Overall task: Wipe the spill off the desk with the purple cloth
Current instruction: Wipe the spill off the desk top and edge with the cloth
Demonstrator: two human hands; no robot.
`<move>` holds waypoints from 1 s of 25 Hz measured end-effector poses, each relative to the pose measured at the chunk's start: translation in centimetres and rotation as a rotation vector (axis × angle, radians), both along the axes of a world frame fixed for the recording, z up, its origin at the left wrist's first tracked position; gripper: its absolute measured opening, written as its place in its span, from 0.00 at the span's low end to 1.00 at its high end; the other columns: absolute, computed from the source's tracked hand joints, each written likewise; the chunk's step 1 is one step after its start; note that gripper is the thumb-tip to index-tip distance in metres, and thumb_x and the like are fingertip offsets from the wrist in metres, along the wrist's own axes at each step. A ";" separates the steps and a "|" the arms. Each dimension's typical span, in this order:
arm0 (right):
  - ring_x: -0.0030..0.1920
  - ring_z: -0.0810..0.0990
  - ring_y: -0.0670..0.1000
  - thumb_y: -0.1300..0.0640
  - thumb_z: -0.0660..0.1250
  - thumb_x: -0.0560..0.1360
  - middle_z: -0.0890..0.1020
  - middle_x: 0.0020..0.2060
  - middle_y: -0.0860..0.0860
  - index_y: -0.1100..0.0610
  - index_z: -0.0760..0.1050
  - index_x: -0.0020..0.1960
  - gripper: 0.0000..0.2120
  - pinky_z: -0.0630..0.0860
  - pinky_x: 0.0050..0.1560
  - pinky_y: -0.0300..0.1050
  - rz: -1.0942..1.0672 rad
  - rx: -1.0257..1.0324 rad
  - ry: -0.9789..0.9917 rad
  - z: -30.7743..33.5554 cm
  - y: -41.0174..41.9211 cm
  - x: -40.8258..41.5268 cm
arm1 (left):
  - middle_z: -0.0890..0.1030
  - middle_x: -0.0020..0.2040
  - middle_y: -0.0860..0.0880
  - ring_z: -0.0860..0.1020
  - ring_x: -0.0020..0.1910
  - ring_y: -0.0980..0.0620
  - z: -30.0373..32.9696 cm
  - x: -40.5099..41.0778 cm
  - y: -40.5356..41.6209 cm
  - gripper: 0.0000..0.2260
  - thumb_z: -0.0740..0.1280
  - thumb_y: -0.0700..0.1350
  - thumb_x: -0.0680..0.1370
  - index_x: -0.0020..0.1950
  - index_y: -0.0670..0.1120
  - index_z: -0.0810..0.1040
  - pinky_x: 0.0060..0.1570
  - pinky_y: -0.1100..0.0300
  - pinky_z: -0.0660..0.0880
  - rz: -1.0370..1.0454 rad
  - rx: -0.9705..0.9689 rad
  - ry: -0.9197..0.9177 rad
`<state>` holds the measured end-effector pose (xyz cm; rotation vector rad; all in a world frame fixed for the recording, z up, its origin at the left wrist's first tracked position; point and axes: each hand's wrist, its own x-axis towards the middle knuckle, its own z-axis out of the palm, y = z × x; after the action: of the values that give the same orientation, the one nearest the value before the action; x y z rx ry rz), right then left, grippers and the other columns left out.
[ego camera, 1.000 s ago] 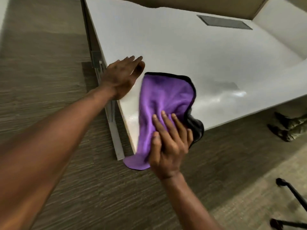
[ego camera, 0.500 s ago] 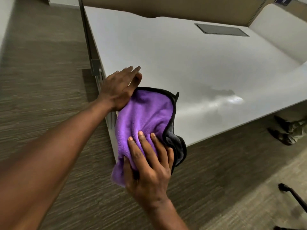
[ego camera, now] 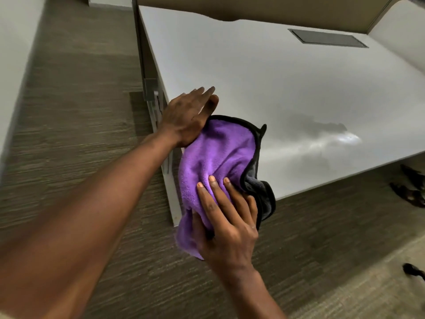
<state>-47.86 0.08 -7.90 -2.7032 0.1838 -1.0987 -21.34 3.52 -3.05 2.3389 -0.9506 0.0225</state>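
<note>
The purple cloth (ego camera: pixel 220 153) with a black hem and grey underside lies bunched over the near left corner of the white desk (ego camera: pixel 253 72), partly hanging off the edge. My right hand (ego camera: pixel 227 224) grips its near end, fingers spread on top and thumb tucked into the fold. My left hand (ego camera: pixel 187 113) rests flat on the desk's left edge with straight fingers, its palm side touching the cloth's far left edge. A wet grey smear of spill (ego camera: pixel 319 126) with a shiny patch lies on the desk to the right of the cloth, apart from it.
A dark rectangular cable hatch (ego camera: pixel 326 38) is set into the desk's far right. A tan partition (ego camera: pixel 253 8) runs behind the desk. Striped carpet (ego camera: pixel 80 111) lies on the left and in front. Dark shoes (ego camera: pixel 411 189) sit under the desk's right side.
My right hand has dragged the cloth left and toward me, away from the smear and over the desk corner. My left hand now touches the cloth's edge.
</note>
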 end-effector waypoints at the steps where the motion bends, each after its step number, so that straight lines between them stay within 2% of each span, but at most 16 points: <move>1: 0.71 0.78 0.49 0.46 0.67 0.81 0.80 0.69 0.44 0.47 0.81 0.68 0.17 0.72 0.68 0.56 0.011 0.013 -0.007 0.3 0.1 0.5 | 0.62 0.81 0.47 0.58 0.81 0.50 0.0 0.1 -0.1 0.41 0.33 0.72 0.75 0.82 0.55 0.58 0.79 0.49 0.53 0.001 -0.005 -0.003; 4: 0.63 0.82 0.43 0.53 0.67 0.80 0.84 0.63 0.44 0.51 0.83 0.66 0.16 0.77 0.63 0.55 0.147 0.206 -0.053 1.9 -1.7 1.4 | 0.63 0.81 0.46 0.59 0.80 0.50 -0.1 0.1 -0.3 0.41 0.34 0.72 0.75 0.81 0.54 0.59 0.79 0.49 0.53 0.003 0.000 0.004; 6: 0.65 0.82 0.44 0.55 0.68 0.80 0.84 0.64 0.46 0.54 0.82 0.67 0.17 0.77 0.63 0.56 0.227 0.270 -0.029 2.3 -3.8 0.5 | 0.63 0.81 0.47 0.59 0.80 0.50 0.0 0.0 -0.2 0.41 0.34 0.72 0.75 0.81 0.55 0.59 0.79 0.49 0.53 0.015 0.006 0.015; 9: 0.77 0.71 0.53 0.48 0.67 0.80 0.78 0.73 0.49 0.52 0.77 0.72 0.21 0.68 0.73 0.63 0.171 0.130 0.065 1.0 -5.0 -2.2 | 0.63 0.81 0.47 0.60 0.80 0.50 0.3 -0.4 -0.4 0.40 0.35 0.71 0.75 0.81 0.55 0.59 0.79 0.49 0.54 0.030 0.010 0.017; 13: 0.78 0.68 0.57 0.44 0.67 0.79 0.75 0.74 0.50 0.47 0.77 0.72 0.22 0.59 0.78 0.64 0.058 0.092 0.052 -1.0 -3.9 -2.9 | 0.61 0.81 0.47 0.58 0.81 0.50 0.5 -0.7 -0.3 0.40 0.35 0.73 0.74 0.81 0.57 0.58 0.79 0.49 0.53 0.036 0.013 0.052; 16: 0.77 0.71 0.56 0.42 0.69 0.78 0.77 0.73 0.49 0.47 0.77 0.72 0.23 0.63 0.75 0.59 0.144 0.024 0.025 -0.8 -5.2 -2.0 | 0.61 0.81 0.47 0.58 0.81 0.50 0.5 -0.6 -0.1 0.40 0.35 0.72 0.75 0.82 0.57 0.57 0.79 0.48 0.52 0.035 -0.006 0.059; 18: 0.76 0.72 0.54 0.39 0.64 0.80 0.77 0.73 0.49 0.48 0.76 0.73 0.25 0.66 0.71 0.55 0.214 -0.110 0.053 0.0 -8.1 -1.3 | 0.61 0.82 0.46 0.58 0.81 0.50 0.6 -0.6 0.0 0.40 0.35 0.72 0.74 0.82 0.56 0.57 0.79 0.48 0.52 0.029 0.011 0.055; 21: 0.75 0.74 0.53 0.36 0.58 0.82 0.77 0.73 0.48 0.49 0.77 0.73 0.27 0.70 0.67 0.61 0.198 -0.200 0.098 1.5 -12.9 -0.6 | 0.61 0.82 0.46 0.57 0.81 0.49 0.5 -0.9 -0.1 0.41 0.35 0.72 0.74 0.82 0.56 0.57 0.79 0.47 0.52 0.018 0.032 0.038; 25: 0.71 0.78 0.57 0.38 0.58 0.82 0.81 0.68 0.51 0.53 0.81 0.69 0.26 0.72 0.65 0.68 0.006 -0.083 0.011 1.3 -12.5 -0.5 | 0.61 0.82 0.46 0.58 0.81 0.49 0.9 -0.8 0.1 0.39 0.36 0.71 0.76 0.82 0.55 0.57 0.79 0.47 0.53 0.031 0.054 0.025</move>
<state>-48.35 -12.45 -6.58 -2.7809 0.1347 -1.1142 -22.13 3.58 -2.19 2.3977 -0.9129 -0.0200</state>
